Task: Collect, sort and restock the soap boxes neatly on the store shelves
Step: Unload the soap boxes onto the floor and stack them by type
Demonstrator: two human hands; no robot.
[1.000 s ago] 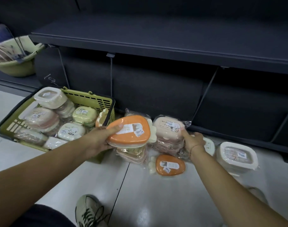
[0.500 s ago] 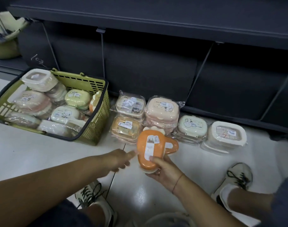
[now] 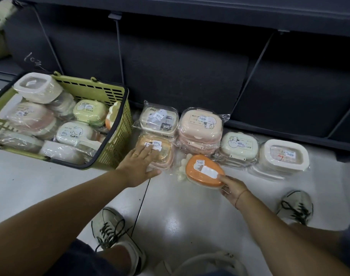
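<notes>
Along the foot of the dark shelf (image 3: 190,16), wrapped soap boxes are laid out in a row on the pale floor (image 3: 190,220). At the left of the row an amber-lidded box (image 3: 160,148) is set in front of a clear-lidded box (image 3: 160,120). To their right, a stack of pink boxes (image 3: 201,126), a pale green box (image 3: 238,145) and a white box (image 3: 283,156) are lined up side by side, each just beside the next.

The left hand (image 3: 139,166) is laid flat on the near edge of the amber-lidded box, with its fingers straight and spread and nothing gripped.

The right hand (image 3: 232,189) is closed on the near end of an orange oval soap box (image 3: 205,171), with the thumb pressed on the lid. This box is held low in front of the pink boxes, its cream frilled end pointed toward the left hand. Whether it is resting on the floor or is lifted just clear of it cannot be told from this angle.

A green basket (image 3: 118,148) is placed to the left of the row, close beside the amber-lidded box, and a heap of wrapped boxes (image 3: 74,132) is piled inside it. A laced shoe (image 3: 112,230) is seen below the left forearm, and a second shoe (image 3: 296,207) at the right.
</notes>
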